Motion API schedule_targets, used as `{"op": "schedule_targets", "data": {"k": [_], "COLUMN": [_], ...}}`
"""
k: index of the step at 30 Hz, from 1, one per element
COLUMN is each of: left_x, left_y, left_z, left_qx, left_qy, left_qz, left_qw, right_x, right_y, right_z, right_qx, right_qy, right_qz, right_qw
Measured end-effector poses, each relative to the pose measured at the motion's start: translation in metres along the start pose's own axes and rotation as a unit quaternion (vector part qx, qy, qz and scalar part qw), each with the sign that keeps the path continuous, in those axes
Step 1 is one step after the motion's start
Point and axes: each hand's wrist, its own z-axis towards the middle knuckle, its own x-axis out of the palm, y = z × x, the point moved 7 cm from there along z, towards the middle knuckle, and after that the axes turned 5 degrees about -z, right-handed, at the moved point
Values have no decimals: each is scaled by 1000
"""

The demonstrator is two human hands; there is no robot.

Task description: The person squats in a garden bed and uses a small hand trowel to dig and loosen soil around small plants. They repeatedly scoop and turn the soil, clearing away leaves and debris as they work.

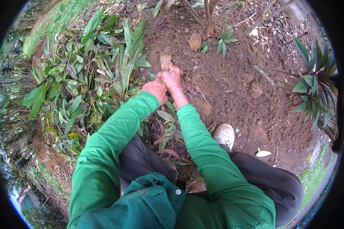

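Both my hands are closed, close together, around the handle of a digging tool with a flat, soil-caked blade point(165, 61). My right hand point(171, 78) is farther forward, just behind the blade, and my left hand point(156, 90) grips nearer to me. Most of the handle is hidden by my fingers. The blade points away from me, over brown soil point(233, 91). I cannot tell how deep its tip sits in the soil. A large heap of cut green leaves point(76, 87) lies immediately to the left of my hands.
Small green plants point(224, 41) grow ahead, beside a soil clod point(195, 42). Thin stems point(208, 9) rise at the far edge. A leafy plant point(313, 82) leans in from the right. My white shoe point(224, 135) rests on the soil, near a pale fallen leaf point(263, 153).
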Motion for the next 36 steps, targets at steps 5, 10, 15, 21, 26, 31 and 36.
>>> {"op": "schedule_targets", "data": {"k": [5,10,15,21,26,31,36], "left_x": [0,0,3,-13,-27,-42,-49], "left_y": [-6,-18,-24,-5,4,7,10], "left_z": [-8,-1,9,-25,-19,-3,17], "left_qx": [21,4,36,40,34,27,-16], "left_qy": [-10,38,119,24,-28,26,73], "left_qz": [12,97,64,-68,-97,-127,-130], "left_qw": [1000,995,990,997,994,991,989], "right_x": [1,-3,-7,-1,7,9,10], "right_y": [-7,-5,-2,11,34,38,31], "right_z": [-8,-7,-4,-18,-8,9,29], "right_qx": [64,63,71,31,-13,40,64], "right_qy": [-2,29,31,3,-61,-40,-15], "right_qz": [16,97,103,-146,-243,-269,-226], "right_qw": [998,993,992,989,968,961,972]}}
